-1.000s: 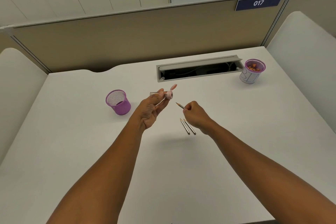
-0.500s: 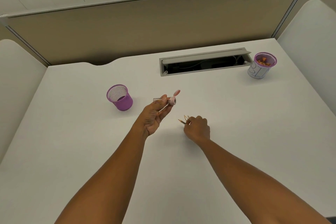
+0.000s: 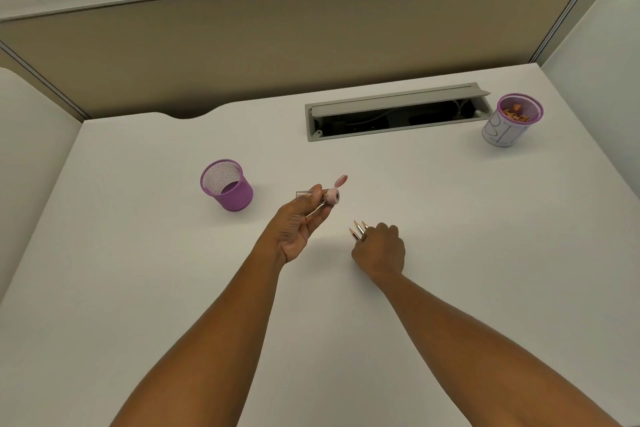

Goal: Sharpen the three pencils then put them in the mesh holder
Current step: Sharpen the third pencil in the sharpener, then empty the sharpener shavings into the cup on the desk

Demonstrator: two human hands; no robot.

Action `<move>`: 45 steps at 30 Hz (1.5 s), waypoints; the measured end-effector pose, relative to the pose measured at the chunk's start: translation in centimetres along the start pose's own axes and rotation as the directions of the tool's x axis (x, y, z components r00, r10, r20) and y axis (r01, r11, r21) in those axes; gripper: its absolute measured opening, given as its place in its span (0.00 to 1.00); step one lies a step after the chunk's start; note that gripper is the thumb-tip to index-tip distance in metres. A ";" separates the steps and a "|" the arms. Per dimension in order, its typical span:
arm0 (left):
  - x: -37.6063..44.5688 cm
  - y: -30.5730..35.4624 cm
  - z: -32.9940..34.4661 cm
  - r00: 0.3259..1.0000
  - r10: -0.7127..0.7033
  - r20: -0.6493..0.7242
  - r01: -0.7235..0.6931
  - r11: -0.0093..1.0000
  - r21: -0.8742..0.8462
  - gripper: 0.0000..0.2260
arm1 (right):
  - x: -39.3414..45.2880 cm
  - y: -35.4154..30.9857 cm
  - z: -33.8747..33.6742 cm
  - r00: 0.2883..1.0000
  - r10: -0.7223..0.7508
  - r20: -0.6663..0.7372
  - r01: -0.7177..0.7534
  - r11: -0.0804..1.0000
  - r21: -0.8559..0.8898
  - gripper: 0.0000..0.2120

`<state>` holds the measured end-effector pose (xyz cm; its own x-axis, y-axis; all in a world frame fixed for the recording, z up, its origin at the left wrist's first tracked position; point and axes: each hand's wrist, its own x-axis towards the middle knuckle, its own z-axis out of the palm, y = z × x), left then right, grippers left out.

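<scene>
Three pencils (image 3: pixel 358 231) now sit bunched under the right hand (image 3: pixel 379 247), whose fingers are curled round them with only the sharpened tips poking out toward the left; a second ago it held one pencil while two lay on the desk (image 3: pixel 138 288), so I'd judge sharpening is done and only the drop into the holder is left. One pink sharpener (image 3: pixel 329 193) with its clear case is pinched in the raised left hand (image 3: pixel 300 225), one empty purple mesh holder (image 3: pixel 227 184) stands off to its left, and one cup of shavings (image 3: pixel 512 120) sits far right beside the open cable tray (image 3: pixel 394 111).
</scene>
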<state>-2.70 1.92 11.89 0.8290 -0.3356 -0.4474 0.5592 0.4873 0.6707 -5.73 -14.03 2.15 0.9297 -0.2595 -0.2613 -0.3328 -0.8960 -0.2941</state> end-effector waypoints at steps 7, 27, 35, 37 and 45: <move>0.2 0.0 0.5 1.000 0.005 -0.030 -0.004 1.000 0.018 0.07 | 0.3 0.3 0.1 0.998 0.004 -0.064 0.005 0.991 0.132 0.11; 3.2 -0.7 5.2 0.992 0.092 -0.088 -0.096 0.994 -0.043 0.11 | 2.0 0.4 -10.4 0.982 -0.164 -0.092 0.161 0.479 0.863 0.10; 4.4 -0.7 8.5 0.995 0.090 -0.053 -0.085 0.993 0.086 0.11 | 2.6 0.3 -13.6 0.941 -0.269 -0.206 0.317 0.487 0.813 0.12; 4.6 -0.8 9.3 0.997 0.078 -0.025 -0.075 0.992 0.103 0.11 | 3.0 0.4 -13.9 0.940 -0.255 -0.228 0.329 0.489 0.808 0.13; 6.8 -1.2 11.4 0.998 0.057 -0.025 -0.049 0.963 0.267 0.15 | 4.6 2.4 -14.9 0.942 -0.181 -0.283 0.336 0.512 0.791 0.15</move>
<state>2.19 -10.14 14.73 0.8596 -0.2868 -0.4229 0.4961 0.2704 0.8251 0.13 -22.73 13.91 0.9805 -0.1845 0.0669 0.0167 -0.2613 -0.9651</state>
